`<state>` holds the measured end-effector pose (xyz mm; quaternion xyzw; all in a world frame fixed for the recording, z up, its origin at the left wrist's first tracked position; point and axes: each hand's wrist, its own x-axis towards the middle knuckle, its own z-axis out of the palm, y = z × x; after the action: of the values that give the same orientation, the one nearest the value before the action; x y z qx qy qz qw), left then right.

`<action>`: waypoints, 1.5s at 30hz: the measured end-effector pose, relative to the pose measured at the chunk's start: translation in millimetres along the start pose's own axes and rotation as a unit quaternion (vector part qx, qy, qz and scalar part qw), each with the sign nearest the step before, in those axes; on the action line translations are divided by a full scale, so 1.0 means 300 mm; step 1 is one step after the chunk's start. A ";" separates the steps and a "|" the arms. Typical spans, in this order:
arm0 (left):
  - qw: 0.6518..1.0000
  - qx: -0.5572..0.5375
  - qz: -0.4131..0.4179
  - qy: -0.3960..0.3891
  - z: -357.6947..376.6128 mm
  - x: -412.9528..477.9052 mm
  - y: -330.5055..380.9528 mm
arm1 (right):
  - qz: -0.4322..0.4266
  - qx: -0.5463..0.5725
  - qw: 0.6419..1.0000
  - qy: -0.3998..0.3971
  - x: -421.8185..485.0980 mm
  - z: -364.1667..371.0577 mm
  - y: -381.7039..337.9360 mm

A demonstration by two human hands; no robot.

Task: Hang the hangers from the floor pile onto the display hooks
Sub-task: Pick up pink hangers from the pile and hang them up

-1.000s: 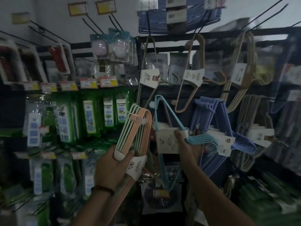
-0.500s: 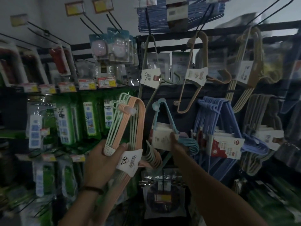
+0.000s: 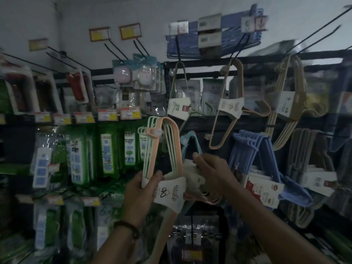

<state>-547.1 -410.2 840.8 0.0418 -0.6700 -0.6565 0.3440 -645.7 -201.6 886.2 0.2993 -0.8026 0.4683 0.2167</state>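
Note:
My left hand [image 3: 140,193] grips a bundle of peach and mint hangers [image 3: 163,147] by its lower part, where a white paper band [image 3: 170,191] wraps it; the bundle stands upright in front of the display. My right hand [image 3: 211,172] reaches in just right of it and holds the white label of a teal hanger bundle [image 3: 190,141] that hangs behind. The hook under the teal bundle is hidden by both bundles.
Blue hangers [image 3: 253,149] hang to the right, beige bundles [image 3: 226,103] and tan ones [image 3: 285,103] above, and grey ones [image 3: 308,155] at far right. Green packaged goods [image 3: 106,153] fill the shelves on the left. Long bare hooks [image 3: 316,33] stick out at top right.
My left hand has raised the peach and mint bundle and brought it right, up against the teal bundle. My right hand slid left along the teal bundle's label.

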 end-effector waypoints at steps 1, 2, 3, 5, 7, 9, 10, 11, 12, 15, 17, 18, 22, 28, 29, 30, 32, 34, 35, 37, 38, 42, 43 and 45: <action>1.000 -0.012 -0.007 -0.009 0.013 0.008 0.015 | -0.048 -0.030 0.998 -0.014 -0.005 -0.018 -0.031; 0.999 -0.026 -0.013 -0.024 0.024 0.014 0.033 | -0.075 -0.070 0.995 -0.021 -0.003 -0.032 -0.054; 0.998 -0.043 -0.017 -0.042 0.035 0.017 0.053 | -0.088 -0.109 0.990 -0.025 0.002 -0.039 -0.075; 0.995 -0.063 -0.012 -0.074 0.054 0.023 0.089 | -0.093 -0.173 0.980 -0.013 0.017 -0.059 -0.118; 0.993 -0.066 -0.002 -0.101 0.072 0.033 0.119 | -0.082 -0.236 0.968 -0.003 0.032 -0.086 -0.156; 0.990 -0.060 0.014 -0.124 0.101 0.046 0.148 | -0.064 -0.279 0.958 -0.009 0.041 -0.128 -0.200; 0.990 -0.055 0.023 -0.128 0.123 0.051 0.165 | -0.058 -0.297 0.953 -0.013 0.043 -0.151 -0.223; 0.990 -0.047 0.036 -0.132 0.151 0.054 0.186 | -0.048 -0.308 0.950 -0.014 0.049 -0.174 -0.247; 0.989 -0.038 0.049 -0.134 0.185 0.055 0.209 | -0.028 -0.295 0.955 -0.008 0.057 -0.196 -0.265; 0.983 -0.035 0.101 -0.147 0.303 0.062 0.280 | 0.036 -0.192 0.979 0.049 0.086 -0.274 -0.299; 0.977 -0.033 0.130 -0.167 0.380 0.085 0.321 | 0.044 -0.207 0.973 0.097 0.114 -0.346 -0.299; 0.973 0.000 0.151 -0.176 0.416 0.098 0.345 | 0.046 -0.217 0.968 0.117 0.131 -0.386 -0.297; 0.949 0.146 0.239 -0.142 0.558 0.160 0.459 | 0.056 -0.226 0.958 0.168 0.198 -0.534 -0.290; 0.892 0.301 0.334 -0.035 0.761 0.259 0.663 | 0.068 -0.225 0.953 0.189 0.348 -0.687 -0.274; 0.882 0.331 0.335 -0.030 0.787 0.276 0.685 | 0.068 -0.245 0.950 0.181 0.371 -0.712 -0.277; 0.875 0.351 0.332 -0.030 0.811 0.288 0.704 | 0.070 -0.258 0.949 0.169 0.396 -0.734 -0.277; 0.879 0.363 0.307 -0.036 0.847 0.310 0.725 | 0.080 -0.272 0.949 0.141 0.441 -0.769 -0.278; 0.891 0.358 0.278 -0.021 0.867 0.330 0.724 | 0.094 -0.290 0.946 0.108 0.479 -0.783 -0.275; 0.891 0.364 0.271 -0.009 0.872 0.340 0.718 | 0.094 -0.307 0.943 0.092 0.497 -0.784 -0.271; 0.891 0.372 0.261 -0.004 0.876 0.359 0.708 | 0.080 -0.330 0.938 0.073 0.525 -0.776 -0.267; 0.893 0.371 0.257 -0.007 0.878 0.363 0.706 | 0.070 -0.338 0.936 0.069 0.535 -0.774 -0.266; 0.890 0.361 0.279 0.002 0.889 0.398 0.743 | 0.048 -0.306 0.945 0.108 0.567 -0.790 -0.277; 0.887 0.361 0.289 0.014 0.892 0.401 0.761 | 0.041 -0.299 0.945 0.122 0.573 -0.799 -0.285; 0.887 0.351 0.300 0.026 0.894 0.405 0.788 | 0.034 -0.288 0.945 0.148 0.579 -0.817 -0.295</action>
<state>-684.1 -211.9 1131.4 -0.0260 -0.8279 -0.2431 0.5048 -694.7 -67.7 1164.9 0.1242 -0.8718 0.2628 0.3943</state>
